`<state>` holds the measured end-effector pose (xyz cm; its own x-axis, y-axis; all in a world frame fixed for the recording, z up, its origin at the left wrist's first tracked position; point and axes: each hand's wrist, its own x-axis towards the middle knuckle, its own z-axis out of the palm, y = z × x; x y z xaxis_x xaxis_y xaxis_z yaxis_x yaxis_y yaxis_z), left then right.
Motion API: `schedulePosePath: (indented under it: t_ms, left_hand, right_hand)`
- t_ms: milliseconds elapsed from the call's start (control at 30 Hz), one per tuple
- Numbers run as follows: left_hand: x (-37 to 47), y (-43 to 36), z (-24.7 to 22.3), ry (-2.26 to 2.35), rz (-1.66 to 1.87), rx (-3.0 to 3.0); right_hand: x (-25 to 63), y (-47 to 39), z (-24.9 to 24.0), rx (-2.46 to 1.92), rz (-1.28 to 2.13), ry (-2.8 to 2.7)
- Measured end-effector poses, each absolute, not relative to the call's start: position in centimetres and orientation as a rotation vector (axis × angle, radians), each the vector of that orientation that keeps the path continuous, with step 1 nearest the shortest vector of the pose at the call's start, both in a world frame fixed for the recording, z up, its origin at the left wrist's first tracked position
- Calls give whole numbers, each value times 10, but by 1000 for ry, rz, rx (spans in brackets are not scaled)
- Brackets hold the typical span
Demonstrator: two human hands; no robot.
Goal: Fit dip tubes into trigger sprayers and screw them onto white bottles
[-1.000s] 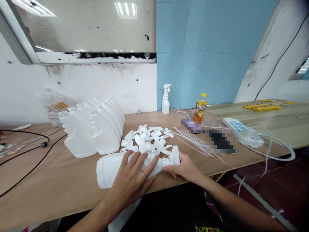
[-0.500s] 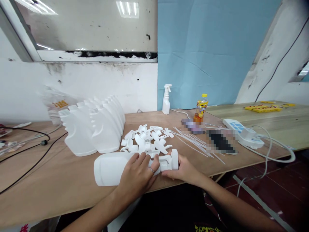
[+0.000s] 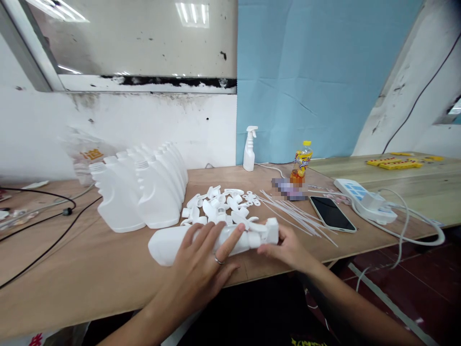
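Observation:
A white plastic spray bottle (image 3: 167, 245) lies on its side above the table's front part, its base to the left. My left hand (image 3: 205, 250) lies over the bottle's middle, fingers bent across it, the index finger stretched along it and the thumb apart. At the right end, my right hand (image 3: 284, 247) grips the white trigger sprayer head (image 3: 272, 231) fitted on the bottle's neck. Just beyond the bottle is a loose pile of white trigger sprayer heads (image 3: 216, 206), partly hidden by my left hand. Small white ringed parts (image 3: 252, 198) and thin white tubes (image 3: 291, 211) lie to its right.
Rows of open white bottles (image 3: 154, 192) stand at the left. An upright spray bottle (image 3: 248, 151) is at the back, near a drink bottle (image 3: 301, 163). A phone (image 3: 333, 214) and a power strip (image 3: 363, 199) lie right. Black cables (image 3: 68, 211) cross the left side.
The bottle has shifted right and rolled, with its sprayer head turned. My left hand's index finger and thumb have straightened away from it. My right hand has moved right with the head.

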<state>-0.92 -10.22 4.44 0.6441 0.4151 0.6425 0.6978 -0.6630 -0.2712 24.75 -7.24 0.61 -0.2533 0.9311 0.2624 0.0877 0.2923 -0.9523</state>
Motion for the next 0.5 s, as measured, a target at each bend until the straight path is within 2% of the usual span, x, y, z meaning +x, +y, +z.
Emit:
schedulePosePath:
  t_ms: [167, 233, 400, 500]
  left_hand:
    - [-34, -112, 59, -980, -915, -2364]
    - [-38, -112, 56, -952, -1008, -2351]
    - [-31, -106, 35, -772, -1106, -2185]
    - [-24, -104, 20, -618, -1027, -2113]
  right_hand:
    - [283, -57, 27, -836, 846, -1240]
    - [286, -59, 39, -802, 850, -1194]
    - [251, -86, 51, -803, 1409, -1389]
    - [222, -100, 48, -793, 1506, -1517]
